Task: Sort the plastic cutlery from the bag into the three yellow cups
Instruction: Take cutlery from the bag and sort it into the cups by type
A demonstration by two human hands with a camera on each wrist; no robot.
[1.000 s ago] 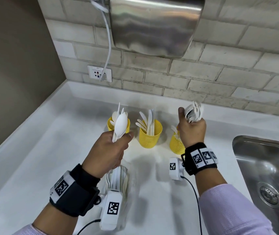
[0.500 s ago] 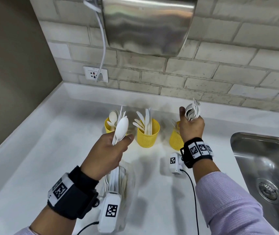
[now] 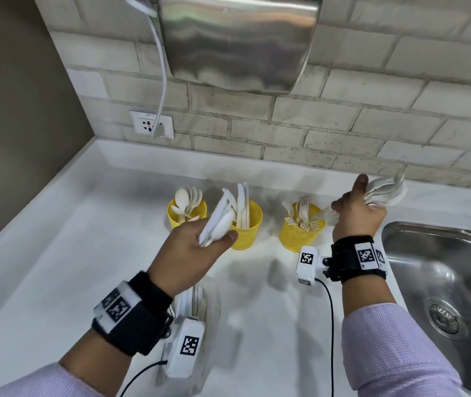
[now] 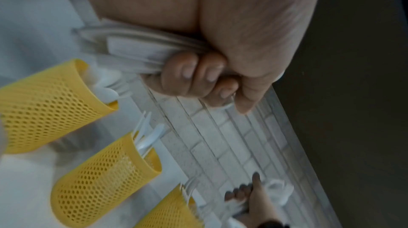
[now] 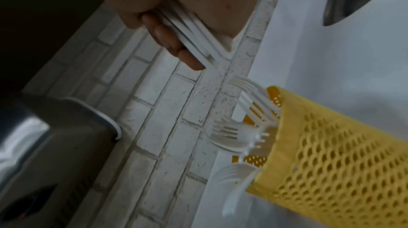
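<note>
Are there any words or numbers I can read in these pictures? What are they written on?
Small dark print along the top of the wall socket: too small and blurred to read.
Black-and-white square codes on the left wrist band, the right wrist band and the two white camera boxes: patterns only, no letters or numbers.
Hand dryer and the three yellow cups: no writing visible.

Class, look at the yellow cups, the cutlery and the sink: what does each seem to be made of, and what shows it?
Yellow cups: likely plastic or coated mesh, matte, evenly perforated walls.
Cutlery: thin white-to-cream plastic, slightly glossy.
Sink: apparently stainless steel, brushed grey with soft reflections.
</note>
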